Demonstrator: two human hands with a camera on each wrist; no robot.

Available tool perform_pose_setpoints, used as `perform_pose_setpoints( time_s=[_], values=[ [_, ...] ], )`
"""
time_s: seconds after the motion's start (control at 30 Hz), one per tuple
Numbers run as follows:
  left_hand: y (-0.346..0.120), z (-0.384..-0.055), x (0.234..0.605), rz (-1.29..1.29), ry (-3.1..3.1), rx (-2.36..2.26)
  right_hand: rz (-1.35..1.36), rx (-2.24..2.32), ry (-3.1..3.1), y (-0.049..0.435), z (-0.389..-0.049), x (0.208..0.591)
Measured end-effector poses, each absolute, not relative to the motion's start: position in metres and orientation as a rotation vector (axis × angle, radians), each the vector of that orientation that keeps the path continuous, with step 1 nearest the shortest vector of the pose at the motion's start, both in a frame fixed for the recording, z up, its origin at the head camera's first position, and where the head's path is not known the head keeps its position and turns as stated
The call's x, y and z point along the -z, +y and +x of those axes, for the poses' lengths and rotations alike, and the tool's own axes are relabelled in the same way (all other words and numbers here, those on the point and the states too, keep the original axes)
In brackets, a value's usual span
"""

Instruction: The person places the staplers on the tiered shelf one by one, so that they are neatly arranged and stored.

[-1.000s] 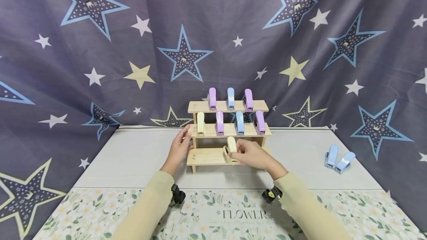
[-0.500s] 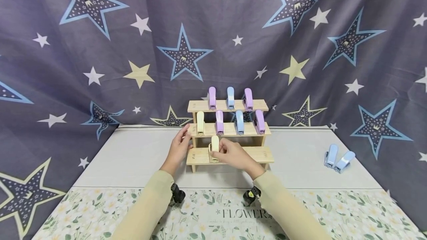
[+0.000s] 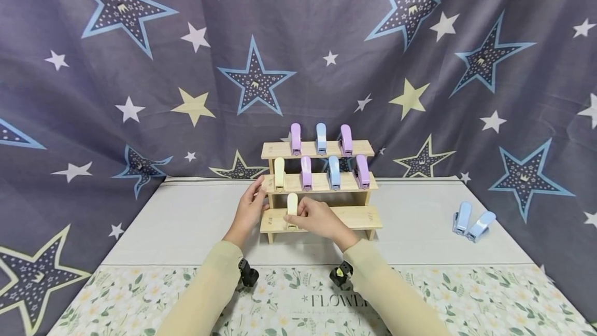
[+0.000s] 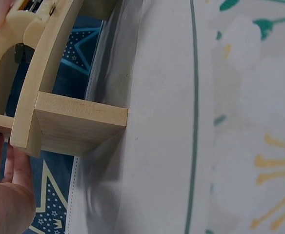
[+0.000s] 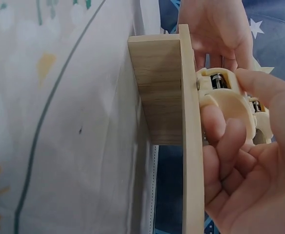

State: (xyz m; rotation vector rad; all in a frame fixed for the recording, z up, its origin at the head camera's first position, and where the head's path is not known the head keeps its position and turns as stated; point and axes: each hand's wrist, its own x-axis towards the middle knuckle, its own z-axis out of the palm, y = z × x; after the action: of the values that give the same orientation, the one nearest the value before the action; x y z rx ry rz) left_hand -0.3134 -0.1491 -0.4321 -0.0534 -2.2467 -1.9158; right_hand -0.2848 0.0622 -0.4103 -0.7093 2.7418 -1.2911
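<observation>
My right hand [image 3: 319, 218] pinches a cream stapler [image 3: 292, 206] at the left part of the bottom step of a three-step wooden rack [image 3: 356, 217]. In the right wrist view the thumb and curled fingers lie on the cream stapler [image 5: 230, 100], its metal spring showing and its base against the board. My left hand [image 3: 249, 209] grips the rack's left end at the middle step; in the left wrist view its fingers [image 4: 21, 168] reach round the wooden end. Another cream stapler [image 3: 279, 174] stands on the middle step, beside purple [image 3: 306, 172] and blue staplers [image 3: 333, 172].
On the top step stand two purple staplers [image 3: 296, 139] and a blue stapler [image 3: 321, 139] between them. Two more blue staplers [image 3: 462, 218] lie on the white table cover [image 3: 420, 222] at the right. A star-patterned curtain [image 3: 326, 92] hangs behind the rack.
My right hand has moved left along the bottom step with the cream stapler, from the middle to near the left end. My left hand stays on the rack.
</observation>
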Motion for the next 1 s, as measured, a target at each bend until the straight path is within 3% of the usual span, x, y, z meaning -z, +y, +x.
perform_pose_setpoints(
  time_s=[0.53, 1.0],
  values=[
    [-0.149, -0.315, 0.433, -0.022, -2.26, 1.913, -0.658, 1.269, 2.704, 0.067, -0.282, 0.405],
    [-0.148, -0.314, 0.432, -0.025, -2.247, 1.94, -0.72, 1.276, 2.691, 0.103, -0.276, 0.4]
  ],
)
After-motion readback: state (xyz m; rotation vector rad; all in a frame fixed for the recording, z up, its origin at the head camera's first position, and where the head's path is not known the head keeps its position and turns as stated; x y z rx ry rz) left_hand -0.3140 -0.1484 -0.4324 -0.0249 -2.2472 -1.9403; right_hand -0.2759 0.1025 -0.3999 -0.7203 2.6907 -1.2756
